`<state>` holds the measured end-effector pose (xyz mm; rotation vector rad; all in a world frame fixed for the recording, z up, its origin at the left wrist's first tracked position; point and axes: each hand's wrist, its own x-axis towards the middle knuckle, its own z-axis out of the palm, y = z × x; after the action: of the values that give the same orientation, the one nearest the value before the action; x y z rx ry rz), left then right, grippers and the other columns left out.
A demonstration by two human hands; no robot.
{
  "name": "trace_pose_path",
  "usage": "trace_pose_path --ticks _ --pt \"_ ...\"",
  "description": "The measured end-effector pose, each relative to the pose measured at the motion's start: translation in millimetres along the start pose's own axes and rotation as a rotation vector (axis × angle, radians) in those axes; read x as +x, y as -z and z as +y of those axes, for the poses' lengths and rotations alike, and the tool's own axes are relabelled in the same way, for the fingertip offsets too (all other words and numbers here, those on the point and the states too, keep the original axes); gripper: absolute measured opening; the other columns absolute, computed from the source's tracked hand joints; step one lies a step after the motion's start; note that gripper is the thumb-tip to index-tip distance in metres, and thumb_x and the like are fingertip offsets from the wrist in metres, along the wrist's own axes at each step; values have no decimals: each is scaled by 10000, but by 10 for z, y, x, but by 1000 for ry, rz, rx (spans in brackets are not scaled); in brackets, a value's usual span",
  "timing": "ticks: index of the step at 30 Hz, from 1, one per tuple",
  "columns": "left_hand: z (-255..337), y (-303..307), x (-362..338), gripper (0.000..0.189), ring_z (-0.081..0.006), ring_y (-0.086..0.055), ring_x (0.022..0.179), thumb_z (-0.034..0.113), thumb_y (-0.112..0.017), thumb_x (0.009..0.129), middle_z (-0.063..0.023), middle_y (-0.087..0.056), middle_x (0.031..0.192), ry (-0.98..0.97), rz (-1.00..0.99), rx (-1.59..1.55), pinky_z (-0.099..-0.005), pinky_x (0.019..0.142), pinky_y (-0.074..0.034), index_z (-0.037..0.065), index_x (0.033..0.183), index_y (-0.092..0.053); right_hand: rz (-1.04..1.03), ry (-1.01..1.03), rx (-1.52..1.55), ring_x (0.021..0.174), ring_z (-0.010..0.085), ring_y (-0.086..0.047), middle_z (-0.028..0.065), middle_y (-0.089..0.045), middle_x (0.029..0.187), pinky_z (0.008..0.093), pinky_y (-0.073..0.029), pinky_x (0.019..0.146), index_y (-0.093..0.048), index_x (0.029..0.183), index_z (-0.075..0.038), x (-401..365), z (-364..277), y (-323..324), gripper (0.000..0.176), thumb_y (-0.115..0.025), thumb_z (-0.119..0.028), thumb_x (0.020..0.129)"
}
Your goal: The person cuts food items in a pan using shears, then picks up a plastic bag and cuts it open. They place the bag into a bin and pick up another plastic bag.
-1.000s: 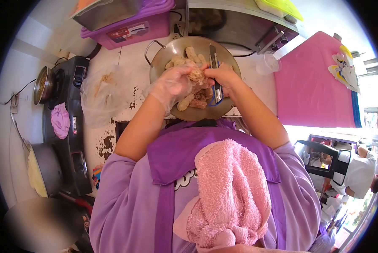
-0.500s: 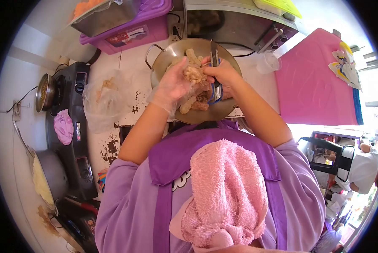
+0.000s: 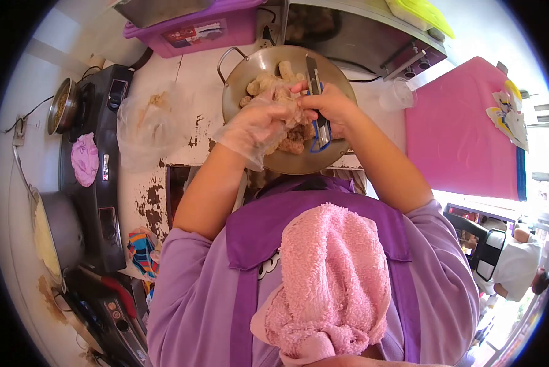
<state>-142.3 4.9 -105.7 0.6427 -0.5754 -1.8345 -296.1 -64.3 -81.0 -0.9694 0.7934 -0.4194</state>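
Note:
A round metal pan (image 3: 245, 68) with a loop handle sits on the white counter and holds several pieces of browned fried food (image 3: 283, 70). My left hand (image 3: 256, 125), in a clear plastic glove, grips one piece of that food over the pan. My right hand (image 3: 327, 105) is bare and closed around blue-handled scissors (image 3: 316, 92), whose blades point away from me across the pan. Both hands meet above the pan's middle. A pink towel (image 3: 329, 275) hangs at my chest over a purple apron.
A clear plastic bag (image 3: 149, 125) with crumbs lies left of the pan. A black stove (image 3: 100, 153) at left carries a small pot (image 3: 60, 113) and a pink cloth (image 3: 85, 159). A purple bin (image 3: 195, 27) stands behind. A pink board (image 3: 461, 134) lies right. A person in white (image 3: 513, 269) is far right.
My gloved left hand lifted the food piece a little, then brought it down toward the pan's near side. The right hand with the scissors stayed beside it. The view shifted slightly.

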Motion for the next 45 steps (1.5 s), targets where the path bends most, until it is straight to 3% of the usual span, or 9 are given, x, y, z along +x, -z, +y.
trace_pose_path --ticks 9,12,15,17,23,33,36,38,45 --pt "-77 19 -74 633 -250 -547 1040 -59 -604 667 -125 -431 1279 -148 -45 263 -342 846 -462 -14 1254 -372 -98 -177 281 457 87 -447 25 -474 614 237 -367 404 -503 980 -26 -45 -25 130 248 -548 -1 737" --pt "-36 -12 -72 579 -228 -509 1097 -21 -614 690 -113 -433 1281 -106 -135 160 -310 799 -469 -10 1226 -396 -64 -27 58 462 88 -448 28 -482 609 238 -375 416 -508 978 -27 -46 -55 167 237 -545 0 745" --pt "70 -127 -60 489 -200 -526 1065 19 -621 725 -107 -437 1278 147 -208 -167 -266 740 -467 13 1177 -437 -72 1 -65 465 88 -445 30 -495 621 239 -371 417 -511 977 -27 -83 -114 169 239 -551 -2 743" --pt "7 -135 -53 430 -171 -564 940 51 -629 747 -87 -507 1166 0 73 203 -239 686 -457 39 1145 -467 -52 11 -40 466 84 -442 31 -499 635 234 -368 417 -510 981 -24 -87 -129 181 249 -552 -1 736" --pt "87 -69 -101 390 -99 -549 754 45 -645 729 -28 -552 863 105 -5 453 -221 675 -443 27 1092 -504 -126 -61 0 467 77 -423 39 -492 685 237 -379 441 -473 1021 -24 -168 -290 300 263 -505 5 762" --pt "303 -101 -186 427 -107 -543 812 8 -643 696 -25 -563 913 200 -60 503 -229 738 -432 4 1110 -538 -75 82 -205 465 80 -416 27 -482 651 212 -321 440 -480 1003 -21 -199 -420 327 275 -509 2 731" --pt "398 -80 -125 303 -102 -532 826 40 -636 718 -29 -568 935 296 -27 449 -230 731 -414 -10 1013 -587 -24 130 -297 468 79 -417 20 -472 640 213 -315 444 -492 970 -17 -210 -426 234 255 -513 -1 717" --pt "370 -93 -72 144 -103 -523 823 97 -627 744 -40 -565 933 125 5 620 -228 721 -396 -12 838 -623 9 163 -364 471 79 -418 17 -466 631 214 -313 445 -500 944 -11 -271 -445 98 235 -510 1 710" --pt "419 72 97 140 -137 -521 863 101 -562 720 -65 -546 986 -38 -44 752 -242 754 -390 -11 651 -610 40 196 -282 469 77 -411 13 -456 621 213 -304 448 -500 945 -12 -213 -370 78 240 -508 9 706"
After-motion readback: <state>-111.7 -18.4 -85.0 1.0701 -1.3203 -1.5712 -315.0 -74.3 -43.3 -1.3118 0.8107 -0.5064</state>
